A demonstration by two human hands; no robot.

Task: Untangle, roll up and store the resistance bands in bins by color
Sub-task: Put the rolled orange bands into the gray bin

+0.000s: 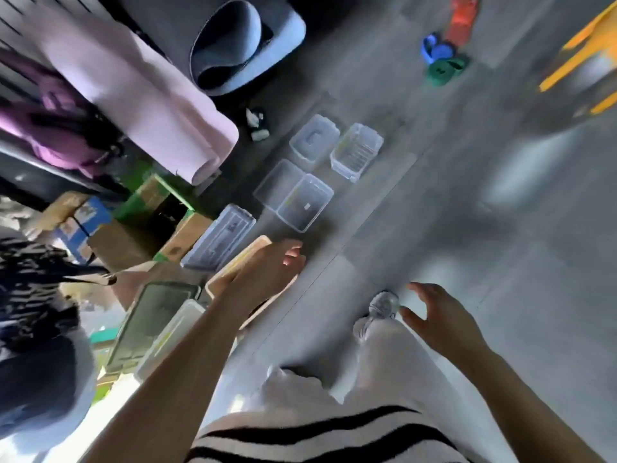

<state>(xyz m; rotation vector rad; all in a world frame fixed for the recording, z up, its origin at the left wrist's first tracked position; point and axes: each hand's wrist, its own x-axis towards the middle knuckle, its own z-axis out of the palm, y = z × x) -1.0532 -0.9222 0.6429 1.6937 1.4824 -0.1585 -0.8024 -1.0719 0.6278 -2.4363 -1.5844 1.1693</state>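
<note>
Left hand (267,267) loosely curled and right hand (439,317) spread, both empty, above the floor (434,202); red, blue and green resistance bands (438,52) lie heaped well beyond the clear bins (293,213)

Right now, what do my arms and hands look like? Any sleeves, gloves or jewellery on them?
The left forearm and right forearm are bare; no sleeve reaches the left hand or the right hand. No gloves, and I see no watch, bracelet or ring, though the picture is blurred. The only clothing near them is a white top with black stripes.
</note>
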